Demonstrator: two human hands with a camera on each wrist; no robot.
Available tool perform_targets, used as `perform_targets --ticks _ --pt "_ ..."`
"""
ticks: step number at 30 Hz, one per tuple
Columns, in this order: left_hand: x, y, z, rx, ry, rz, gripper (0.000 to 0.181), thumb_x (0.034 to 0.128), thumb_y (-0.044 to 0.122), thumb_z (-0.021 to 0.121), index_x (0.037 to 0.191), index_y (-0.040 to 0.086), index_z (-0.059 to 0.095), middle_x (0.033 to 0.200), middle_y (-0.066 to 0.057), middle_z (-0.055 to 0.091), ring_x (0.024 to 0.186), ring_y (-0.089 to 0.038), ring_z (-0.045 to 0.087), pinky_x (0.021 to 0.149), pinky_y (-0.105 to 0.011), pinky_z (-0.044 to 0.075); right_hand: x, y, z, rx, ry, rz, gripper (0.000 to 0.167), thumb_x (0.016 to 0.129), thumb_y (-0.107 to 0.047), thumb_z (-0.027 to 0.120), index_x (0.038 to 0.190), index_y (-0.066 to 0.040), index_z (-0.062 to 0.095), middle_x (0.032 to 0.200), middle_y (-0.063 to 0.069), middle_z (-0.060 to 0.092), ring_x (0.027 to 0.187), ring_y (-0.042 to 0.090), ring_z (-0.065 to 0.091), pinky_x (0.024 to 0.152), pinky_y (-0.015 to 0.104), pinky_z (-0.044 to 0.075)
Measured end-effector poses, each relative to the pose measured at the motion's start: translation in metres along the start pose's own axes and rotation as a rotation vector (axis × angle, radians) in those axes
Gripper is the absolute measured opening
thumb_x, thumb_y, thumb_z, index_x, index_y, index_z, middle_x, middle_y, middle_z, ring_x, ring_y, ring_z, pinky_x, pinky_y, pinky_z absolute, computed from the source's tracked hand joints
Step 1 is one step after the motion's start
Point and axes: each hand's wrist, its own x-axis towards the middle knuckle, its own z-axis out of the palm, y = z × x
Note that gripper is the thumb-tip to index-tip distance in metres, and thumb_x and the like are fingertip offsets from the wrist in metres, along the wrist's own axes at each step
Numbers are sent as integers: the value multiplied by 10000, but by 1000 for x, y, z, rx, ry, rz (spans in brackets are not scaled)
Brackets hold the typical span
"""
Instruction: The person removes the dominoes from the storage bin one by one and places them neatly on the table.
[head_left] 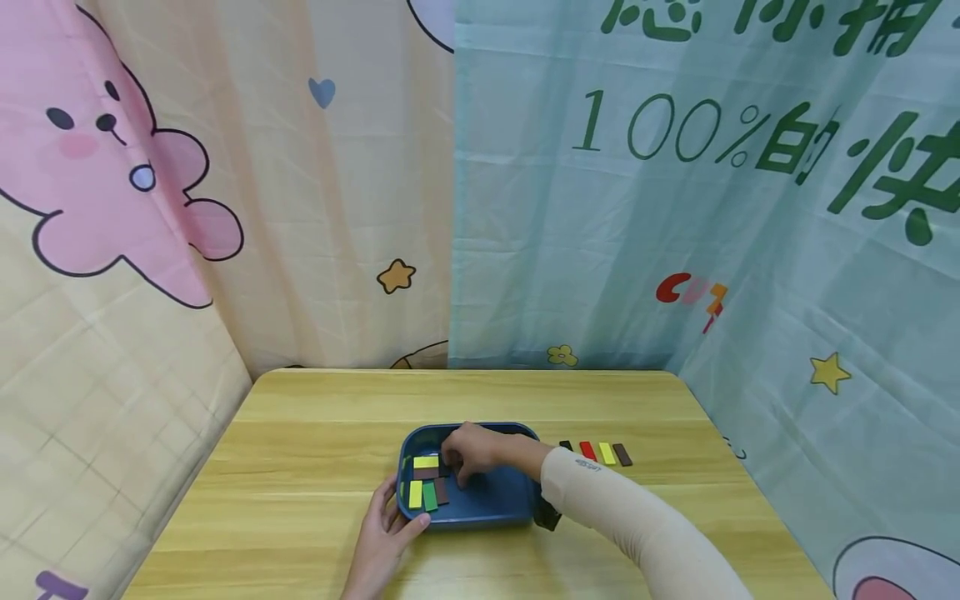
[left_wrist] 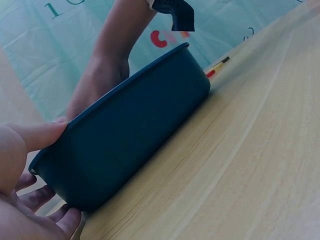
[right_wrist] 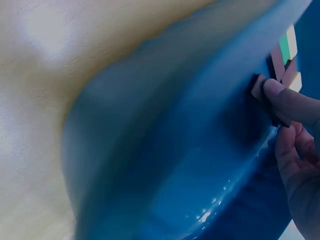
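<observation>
A dark blue plastic basin (head_left: 501, 523) stands on the table. My left hand (head_left: 384, 533) grips its near left corner, thumb at the rim and the other fingers against the outer wall (left_wrist: 125, 135). Inside the basin, my right hand (head_left: 480, 450) pinches a dark flat block (right_wrist: 259, 89) between thumb and fingers, beside other blocks. Those lying at the basin's left end include a yellow block (head_left: 426, 462), a second yellow block (head_left: 416, 494), a green block (head_left: 430, 497) and a brown block (head_left: 441, 491). The right hand partly covers the far blocks in the head view.
Right of the basin, a black block (head_left: 566, 445), a red block (head_left: 588, 451), a yellow block (head_left: 607, 453) and a brown block (head_left: 622, 454) lie in a row, partly behind my right sleeve (head_left: 637, 517). Printed curtains (head_left: 337, 208) surround the wooden table (head_left: 300, 467).
</observation>
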Motion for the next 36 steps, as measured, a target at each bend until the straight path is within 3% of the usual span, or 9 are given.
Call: perform_targets --ticks 5,11,23,36 --pt "0 -1 -1 0 -1 3 911 933 51 772 1614 -3 170 1631 -313 197 1466 -506 285 1155 -520 370 -2 0 -5 101 -38 -11 243 838 -99 881 825 -165 648 708 -93 547 627 44 510 565 159 423" --pt "1 -2 -1 6 7 12 918 922 45 781 1611 -11 178 1628 -318 202 1466 -506 285 1171 -545 346 -8 3 -15 181 -92 6 207 861 -117 864 795 -178 677 694 -88 557 636 54 511 575 172 418" --pt "0 -4 -2 45 20 14 920 902 83 813 1603 -2 224 1626 -316 221 1459 -508 300 1167 -548 345 -34 18 -33 261 3 58 162 844 -111 876 813 -185 735 708 -86 611 654 59 533 590 191 454" --pt "0 -2 -1 40 22 3 932 895 106 824 1606 9 228 1631 -310 218 1455 -501 316 1164 -530 359 -72 33 -56 351 19 93 175 848 -44 856 817 -153 724 703 -66 596 645 82 516 584 221 453"
